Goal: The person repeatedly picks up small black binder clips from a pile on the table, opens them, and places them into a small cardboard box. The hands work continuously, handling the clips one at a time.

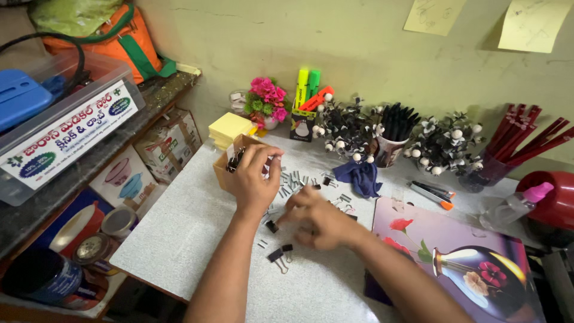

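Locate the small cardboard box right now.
Head view, left of centre on the white table: the small cardboard box sits under the left hand, just in front of the yellow sticky-note pad.

Many small black binder clips [297, 180] with silver wire handles lay spread out on the pale speckled desk [191, 227]. One clip [276, 256] lay apart from the rest, near the front, on its side with its handles sticking out. A little brown cardboard box [222, 170] stood upright at the back left, with a few black clips [234, 160] inside it.
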